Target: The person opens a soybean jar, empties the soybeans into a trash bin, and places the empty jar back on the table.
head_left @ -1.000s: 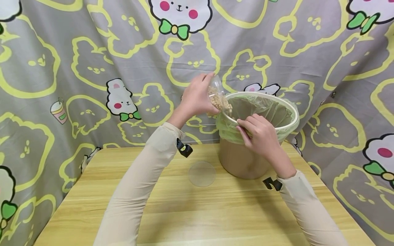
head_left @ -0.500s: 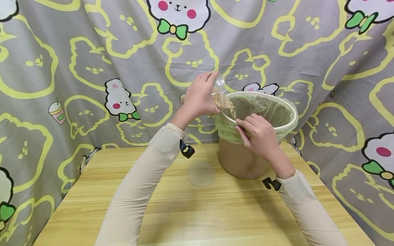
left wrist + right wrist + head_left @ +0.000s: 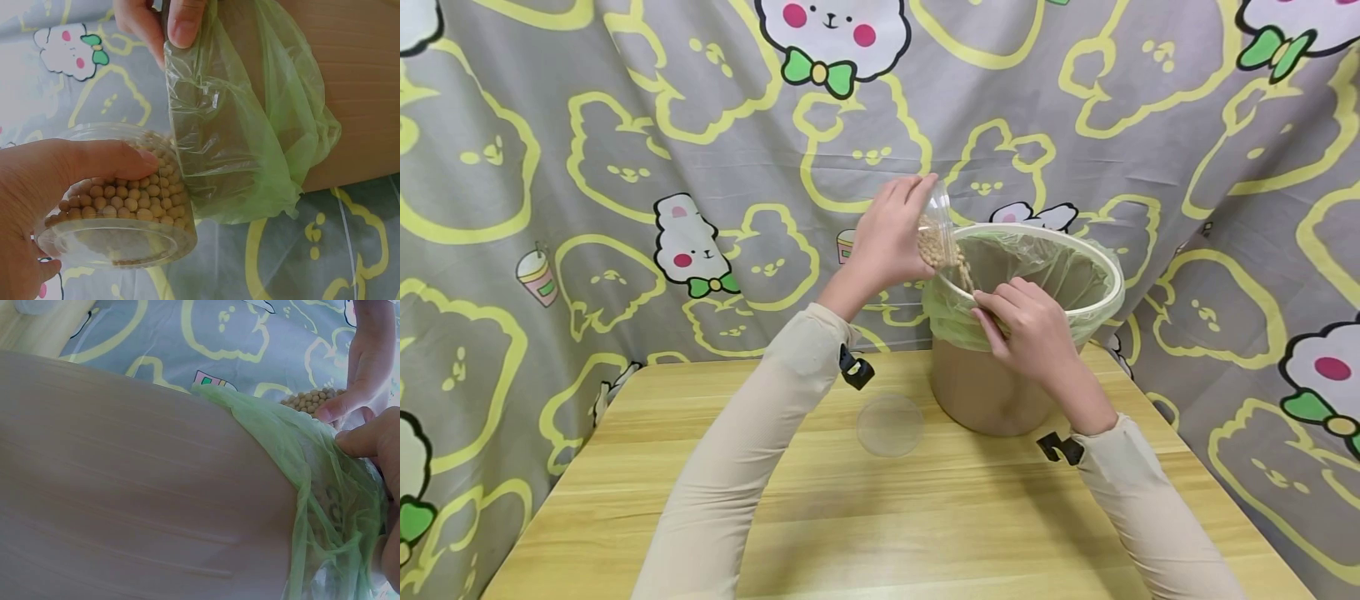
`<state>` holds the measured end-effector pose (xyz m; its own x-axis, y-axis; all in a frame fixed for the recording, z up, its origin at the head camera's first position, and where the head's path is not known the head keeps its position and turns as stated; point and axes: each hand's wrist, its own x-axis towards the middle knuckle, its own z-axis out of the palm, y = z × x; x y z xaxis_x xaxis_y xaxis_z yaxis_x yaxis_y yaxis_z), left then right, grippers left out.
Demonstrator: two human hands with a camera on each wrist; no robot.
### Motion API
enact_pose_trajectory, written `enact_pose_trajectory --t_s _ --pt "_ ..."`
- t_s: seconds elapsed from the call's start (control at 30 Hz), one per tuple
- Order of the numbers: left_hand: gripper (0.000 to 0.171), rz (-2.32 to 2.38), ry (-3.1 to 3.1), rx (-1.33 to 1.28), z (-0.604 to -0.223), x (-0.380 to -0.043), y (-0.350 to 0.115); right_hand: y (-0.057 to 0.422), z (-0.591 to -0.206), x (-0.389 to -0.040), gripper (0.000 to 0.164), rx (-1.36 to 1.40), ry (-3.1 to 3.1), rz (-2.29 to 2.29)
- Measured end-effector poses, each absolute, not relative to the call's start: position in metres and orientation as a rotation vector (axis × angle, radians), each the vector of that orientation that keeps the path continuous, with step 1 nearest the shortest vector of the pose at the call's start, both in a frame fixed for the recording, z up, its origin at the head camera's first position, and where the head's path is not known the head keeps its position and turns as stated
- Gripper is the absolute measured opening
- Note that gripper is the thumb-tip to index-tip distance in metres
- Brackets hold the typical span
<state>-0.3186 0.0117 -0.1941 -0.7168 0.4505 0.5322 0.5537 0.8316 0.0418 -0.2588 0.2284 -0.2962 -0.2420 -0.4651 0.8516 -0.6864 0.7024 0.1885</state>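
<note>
Tilted clear jar [image 3: 112, 242] nearer bin [image 3: 988, 392] than second ago, mouth now beside rim [image 3: 1011, 228]; tan pellets [image 3: 128, 200] trailing out, many inside: pouring seemingly part done. Left grip [image 3: 891, 233] clasped round jar; right grip [image 3: 1032, 331] pinching green liner [image 3: 953, 321].

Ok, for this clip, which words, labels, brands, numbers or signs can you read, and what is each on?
None can be read.
Dark letter-like marks at the green bag: too blurred; cannot tell whether on or beneath it.
Printed cup on the curtain: label too small.
Jar: no lettering visible.
</note>
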Motion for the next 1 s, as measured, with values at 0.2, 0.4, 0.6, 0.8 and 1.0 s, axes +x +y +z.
enact_pose_trajectory --t_s 0.2,0.4,0.6,0.8,1.0 --pt "0.124 -0.26 -2.459 -0.766 -0.196 -0.3183 0.0129 0.2288 -0.2964 -0.2582 0.016 0.892 -1.897 0.268" --pt "0.121 -0.255 -2.409 -0.787 -0.1992 -0.3188 0.0141 0.2282 -0.2963 -0.2584 0.015 0.896 -1.888 0.269" --pt "0.122 -0.225 -2.407 -0.783 -0.2001 -0.3184 0.0163 0.2281 -0.2962 -0.2588 0.015 0.896 -1.886 0.269" --pt "0.121 -0.174 -2.382 -0.798 -0.2015 -0.3188 0.0175 0.2285 -0.2968 -0.2585 0.015 0.895 -1.893 0.271" --pt "0.119 -0.148 -2.37 -0.824 -0.2006 -0.3177 0.0186 0.2285 -0.2962 -0.2573 0.015 0.891 -1.901 0.27"
